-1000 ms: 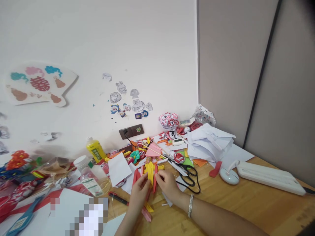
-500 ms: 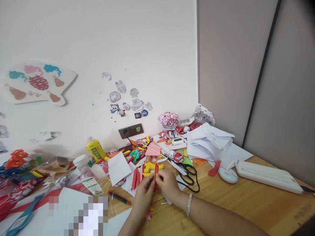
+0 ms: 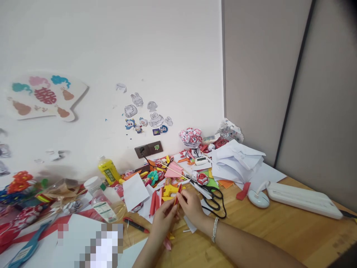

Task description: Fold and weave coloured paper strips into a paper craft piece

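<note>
Between both hands is a narrow piece of folded red paper (image 3: 180, 188) with a yellow-orange edge, standing roughly upright. My left hand (image 3: 164, 219) pinches its lower left side, while my right hand (image 3: 192, 209) has thumb and fingers closed on its right side. Part of the paper is hidden behind the fingers. Just beyond them lies a yellow plastic tool (image 3: 169, 191), partly covered. Folded red paper strips (image 3: 154, 203) are left of it. Black-handled scissors (image 3: 213, 199) rest to the right of my right hand.
Coloured paper scraps and paper roses (image 3: 202, 178) crowd the back. White sheets (image 3: 238, 160) are piled at the right, near a white lamp (image 3: 304, 199) lying over. At the left are a yellow bottle (image 3: 108, 170), a clear bottle (image 3: 102, 203), a red-and-black pen (image 3: 136, 225) and a blue tool (image 3: 28, 245).
The folded red paper shows narrower and leans more to the right, with less of it visible above the fingers. Both hands remain on it; my right hand has shifted slightly.
</note>
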A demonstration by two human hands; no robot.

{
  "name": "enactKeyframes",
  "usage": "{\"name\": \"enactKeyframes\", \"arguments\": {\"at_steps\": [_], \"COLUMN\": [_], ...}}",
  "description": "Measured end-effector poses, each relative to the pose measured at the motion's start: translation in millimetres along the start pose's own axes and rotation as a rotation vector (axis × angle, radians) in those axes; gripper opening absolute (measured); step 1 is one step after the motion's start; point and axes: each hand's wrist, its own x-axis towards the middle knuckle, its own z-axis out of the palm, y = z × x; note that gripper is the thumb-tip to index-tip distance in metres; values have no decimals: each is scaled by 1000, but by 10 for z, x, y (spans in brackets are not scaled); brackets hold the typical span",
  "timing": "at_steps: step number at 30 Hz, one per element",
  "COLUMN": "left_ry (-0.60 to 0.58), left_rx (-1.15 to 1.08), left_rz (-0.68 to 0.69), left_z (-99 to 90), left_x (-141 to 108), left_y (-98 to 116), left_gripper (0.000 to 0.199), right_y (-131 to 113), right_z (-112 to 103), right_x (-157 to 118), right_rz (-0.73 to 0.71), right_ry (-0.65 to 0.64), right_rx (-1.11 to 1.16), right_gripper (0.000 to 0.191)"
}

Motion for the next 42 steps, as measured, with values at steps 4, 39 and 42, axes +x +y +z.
{"name": "enactKeyframes", "arguments": {"at_steps": [4, 39, 42], "left_ry": [-8, 254, 231], "left_rx": [-146, -332, -289], "left_rz": [-110, -70, -39], "left_z": [-13, -306, -308], "left_x": [4, 111, 120], "left_y": [8, -118, -132], "left_gripper": [62, 47, 47], "right_y": [53, 67, 85], "right_z": [24, 58, 59], "right_x": [22, 42, 49], "right_rz": [88, 239, 222], "right_ry": [123, -188, -182], "right_rx": [171, 621, 574], "right_gripper": [11, 15, 14]}}
